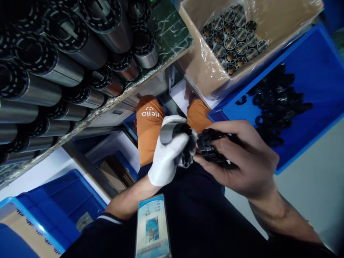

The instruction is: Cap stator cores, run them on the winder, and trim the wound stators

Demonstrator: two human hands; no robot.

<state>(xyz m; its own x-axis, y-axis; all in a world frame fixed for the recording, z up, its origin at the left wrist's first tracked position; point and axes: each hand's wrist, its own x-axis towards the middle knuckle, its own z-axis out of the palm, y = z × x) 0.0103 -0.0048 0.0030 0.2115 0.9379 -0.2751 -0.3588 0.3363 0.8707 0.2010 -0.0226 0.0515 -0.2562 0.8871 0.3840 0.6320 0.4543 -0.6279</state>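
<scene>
My left hand [168,154], in a white glove, is closed around a short metal cylinder [170,132] with a black toothed end. My bare right hand [243,156] grips a stack of black plastic rings [212,145] and presses them against the cylinder's end. Both hands meet above my lap, over dark trousers and orange slippers [148,125] marked "Hello".
Finished metal cylinders [53,61] lie stacked on a green shelf at the upper left. A plastic-lined cardboard box [212,68] holds several upright metal sleeves. A blue bin [309,71] at right contains loose black rings. Another blue bin [67,204] sits lower left. A card [152,225] hangs at my chest.
</scene>
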